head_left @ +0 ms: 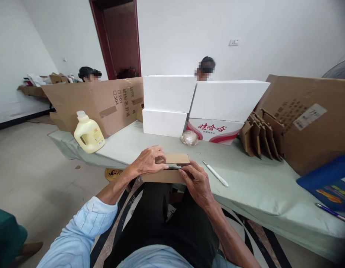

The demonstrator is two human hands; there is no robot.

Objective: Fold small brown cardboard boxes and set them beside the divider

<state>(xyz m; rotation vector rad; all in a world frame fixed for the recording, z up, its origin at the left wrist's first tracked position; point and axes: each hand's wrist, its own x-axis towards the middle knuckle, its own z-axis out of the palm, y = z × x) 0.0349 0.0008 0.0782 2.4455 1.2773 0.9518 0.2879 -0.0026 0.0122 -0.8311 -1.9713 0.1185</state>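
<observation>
A small brown cardboard box (163, 176) is held between my hands at the table's front edge. Its upper flap (178, 159) stands raised, and a dark gap shows along its middle. My left hand (150, 160) grips the left end, fingers curled over the top and the thumb along the gap. At the right end, my right hand (196, 180) pinches the side with its fingertips close to the opening. What lies inside the box is hidden. Just right of my right hand, a slim white pointed tool (216, 174) rests on the table.
White boxes (167, 123) are stacked at the back, with a clear tape roll (189, 137) before them. A yellow jug (89, 134) and a large carton (116, 104) are left. Folded cardboard (261, 136), a blue container (328, 182) and a pen (332, 213) are right. Two people sit behind.
</observation>
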